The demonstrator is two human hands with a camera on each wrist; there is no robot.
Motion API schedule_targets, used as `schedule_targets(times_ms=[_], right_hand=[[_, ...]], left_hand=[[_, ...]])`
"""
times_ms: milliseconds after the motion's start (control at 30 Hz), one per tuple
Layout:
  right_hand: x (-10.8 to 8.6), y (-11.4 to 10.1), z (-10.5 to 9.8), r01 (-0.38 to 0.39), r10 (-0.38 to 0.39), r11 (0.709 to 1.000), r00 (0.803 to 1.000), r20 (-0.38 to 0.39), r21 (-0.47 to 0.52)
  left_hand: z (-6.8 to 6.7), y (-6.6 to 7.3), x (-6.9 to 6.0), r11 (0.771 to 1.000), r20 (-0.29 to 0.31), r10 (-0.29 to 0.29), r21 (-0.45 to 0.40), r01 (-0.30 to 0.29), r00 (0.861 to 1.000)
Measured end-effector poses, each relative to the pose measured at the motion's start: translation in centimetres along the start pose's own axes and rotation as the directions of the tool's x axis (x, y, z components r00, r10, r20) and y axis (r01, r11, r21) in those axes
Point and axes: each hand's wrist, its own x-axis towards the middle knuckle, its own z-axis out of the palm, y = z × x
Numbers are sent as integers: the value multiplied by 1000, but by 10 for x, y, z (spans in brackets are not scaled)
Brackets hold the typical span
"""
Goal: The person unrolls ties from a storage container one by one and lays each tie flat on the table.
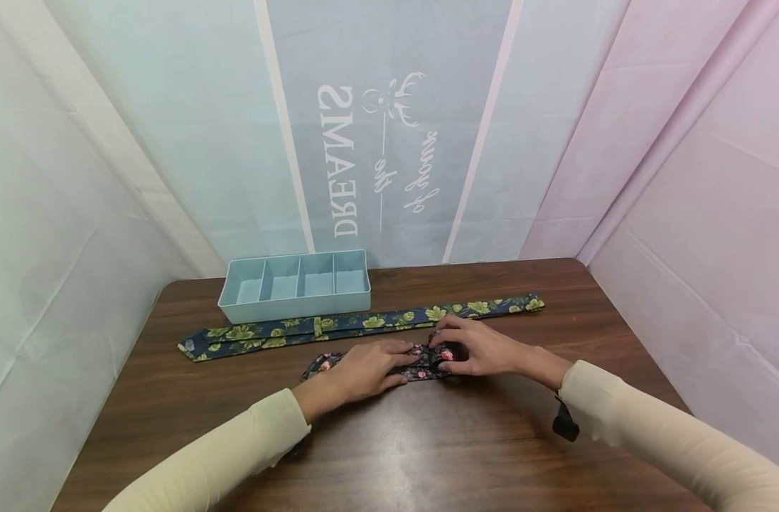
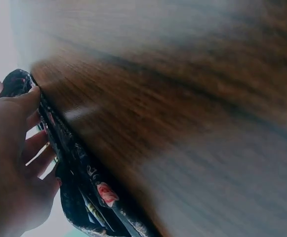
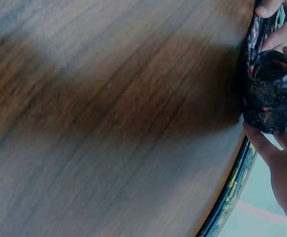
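A black necktie with pink flowers [image 1: 325,361] lies across the middle of the table, its right end wound into a roll [image 3: 270,98]. My left hand [image 1: 367,368] rests on the flat part with its fingers extended over the cloth. At the roll, my right hand [image 1: 482,347] curls its thumb and fingers round the wound fabric. In the left wrist view, layers of the black necktie stand slightly apart beneath the left hand [image 2: 15,153]. Just behind, a navy necktie with yellow flowers [image 1: 370,323] is laid out lengthwise, folded double.
A light blue box with several compartments [image 1: 293,311] stands at the back left of the brown wooden table [image 1: 402,448], close behind the navy necktie. Fabric curtains [image 1: 556,142] hang behind the table and along both sides.
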Motion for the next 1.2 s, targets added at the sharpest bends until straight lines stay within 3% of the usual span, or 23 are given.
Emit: schedule_targets(times_ms=[533, 800, 1200], right_hand=[[8, -8, 22, -102, 82, 988, 983, -166, -115], [8, -8, 23, -142, 126, 983, 983, -133, -116], [3, -4, 12, -74, 70, 993, 997, -43, -94]], left_hand=[[3, 2, -3, 1000, -5, -22, -15, 22, 1000], [7, -3, -8, 1000, -42, -1, -14, 0, 999], [8, -14, -21, 999, -40, -13, -36, 12, 999]])
